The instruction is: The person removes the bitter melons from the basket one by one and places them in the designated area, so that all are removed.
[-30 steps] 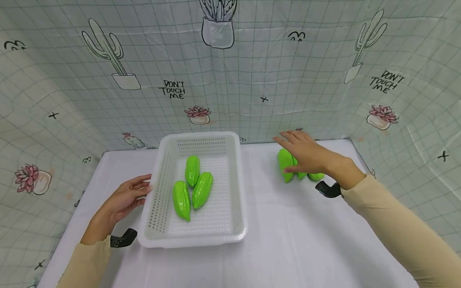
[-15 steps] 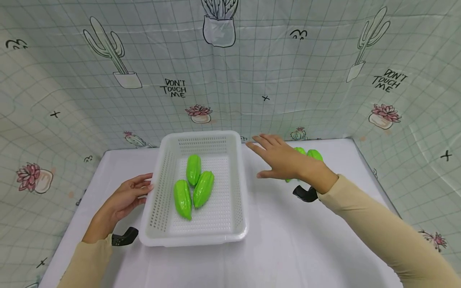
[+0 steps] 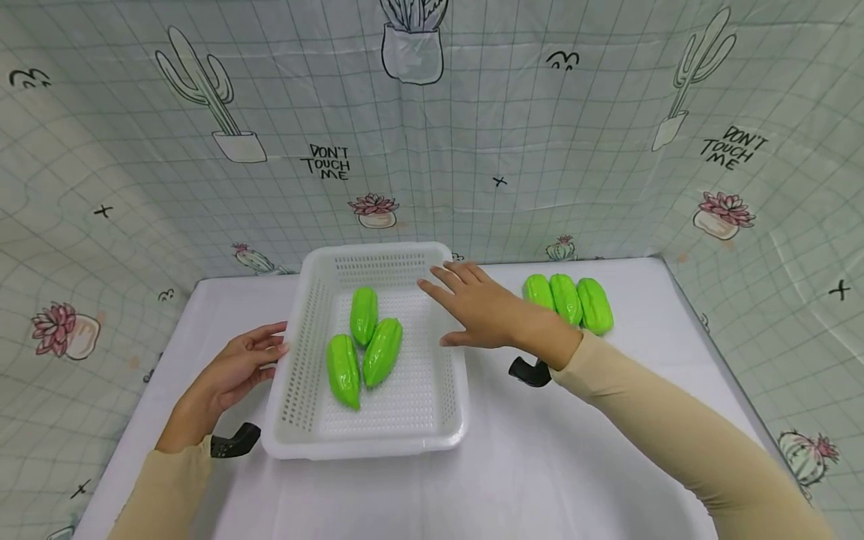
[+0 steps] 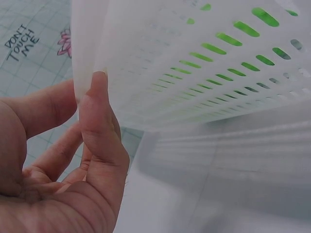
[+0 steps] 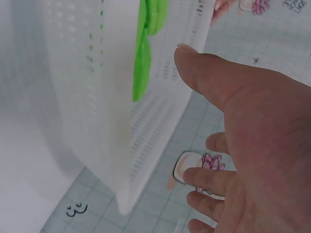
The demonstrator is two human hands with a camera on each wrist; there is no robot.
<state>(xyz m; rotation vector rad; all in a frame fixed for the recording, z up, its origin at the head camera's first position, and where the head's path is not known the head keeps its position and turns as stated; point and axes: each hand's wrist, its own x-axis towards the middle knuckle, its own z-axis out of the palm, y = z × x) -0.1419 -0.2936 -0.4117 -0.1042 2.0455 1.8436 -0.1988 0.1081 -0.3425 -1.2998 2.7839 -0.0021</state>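
A white plastic basket (image 3: 452,405) with slotted walls stands on the left part of the table. Three glossy green, elongated, pointed fruit-like pieces (image 3: 382,352) lie inside it. My left hand (image 3: 232,373) pinches the basket's left rim between thumb and fingers, as the left wrist view shows close up. With fingers spread and nothing held, my right hand (image 3: 482,307) hovers over the basket's right rim near its far corner. Three similar green pieces (image 3: 595,306) lie side by side on the table to the right, partly hidden by my right forearm.
A white cloth covers the table (image 3: 513,465). Its back edge meets a hanging grid-patterned curtain (image 3: 459,135) with cactus drawings, which also rises on both sides. Black wrist mounts (image 3: 235,442) stick out from both sleeves.
My right hand has moved left from above the green pieces on the table to the basket's right rim, uncovering those pieces. The left hand and basket stay put.
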